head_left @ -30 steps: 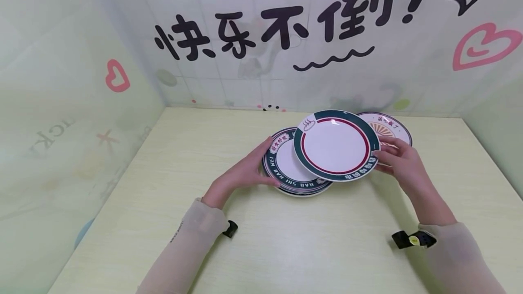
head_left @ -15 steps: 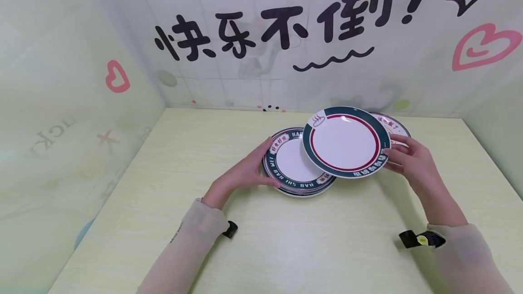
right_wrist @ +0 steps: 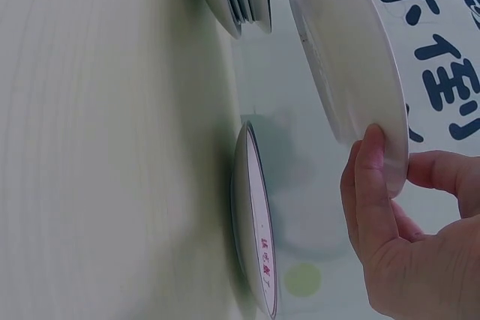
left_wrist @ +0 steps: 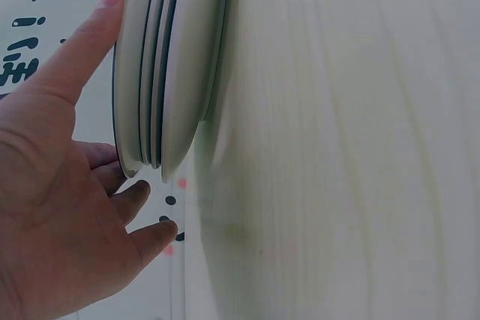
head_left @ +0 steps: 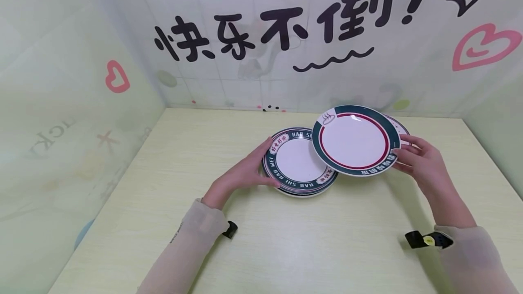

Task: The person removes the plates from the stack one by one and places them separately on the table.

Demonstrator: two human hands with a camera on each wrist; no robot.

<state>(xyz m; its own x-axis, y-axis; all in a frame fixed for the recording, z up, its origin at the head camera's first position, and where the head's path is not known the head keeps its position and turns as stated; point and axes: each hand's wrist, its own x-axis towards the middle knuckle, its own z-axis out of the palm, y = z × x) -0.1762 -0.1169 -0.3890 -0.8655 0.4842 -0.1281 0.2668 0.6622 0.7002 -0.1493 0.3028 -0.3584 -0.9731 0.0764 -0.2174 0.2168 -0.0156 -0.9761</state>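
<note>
Green-rimmed with a red inner ring, the white plate (head_left: 354, 142) is held by the right hand (head_left: 425, 162); we find the thumb on top of its rim and the other fingers underneath, pinching the edge. We record the plate as raised off the desk (head_left: 310, 239) and at a slant, extending leftward from those fingers.

Left of the right fingers, we see a stack of plates (head_left: 300, 160) on the desk, the topmost with a dark green lettered border. We note the left hand (head_left: 241, 171) against the stack's near-left side: its fingers are spread, extended and touching the rim, not clenched.

Below the right fingers, a lone plate (right_wrist: 259, 237) with red characters rests on the desk, apart from the stack; the raised plate hides much of it from the head camera.

Just behind each set of fingers, we observe a pale sleeve (head_left: 181, 244) and a black strap. Beyond the fingers, we note a wall (head_left: 204, 85) printed with black characters.
</note>
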